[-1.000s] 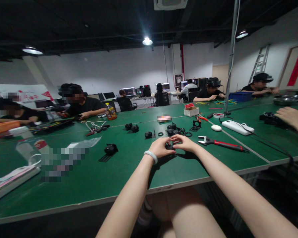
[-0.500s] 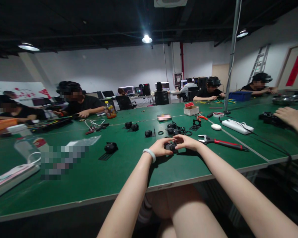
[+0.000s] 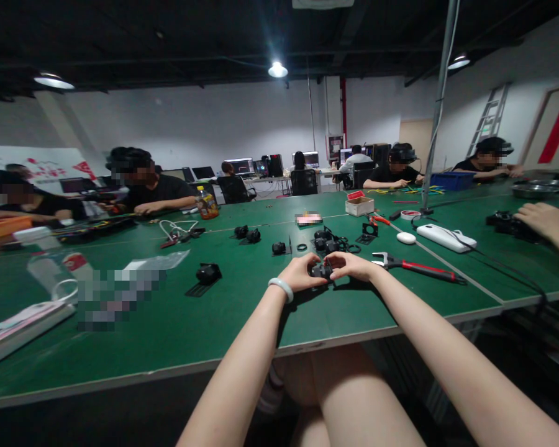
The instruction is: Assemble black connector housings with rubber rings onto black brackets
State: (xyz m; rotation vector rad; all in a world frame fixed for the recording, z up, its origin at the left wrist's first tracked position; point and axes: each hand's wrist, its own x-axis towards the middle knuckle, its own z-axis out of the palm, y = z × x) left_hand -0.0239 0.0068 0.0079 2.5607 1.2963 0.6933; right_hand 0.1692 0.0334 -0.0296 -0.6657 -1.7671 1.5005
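Between my two hands, just above the green table [image 3: 242,323], is a small black round part on a flat bracket [image 3: 320,271], like a small camera module. My left hand [image 3: 302,272], with a pale bangle at the wrist, closes on its left side. The fingers of my right hand [image 3: 349,266] pinch its right edge. Beyond them lies a cluster of similar black parts [image 3: 325,241] with loose black rings [image 3: 353,248]. Another black part with a bracket [image 3: 278,248] stands to the left, and one more [image 3: 208,273] lies farther left.
Red-and-black wide-jaw pliers [image 3: 419,268] lie right of my hands. Behind them are a white power strip [image 3: 446,238], a white oval object [image 3: 405,238] and a small box [image 3: 359,205]. A metal pole [image 3: 440,105] rises from the table. Co-workers sit around; another person's hand [image 3: 543,218] is at right.
The black part has turned slightly between my hands, its bracket edge now showing upright near my right fingers. My hands have barely shifted.
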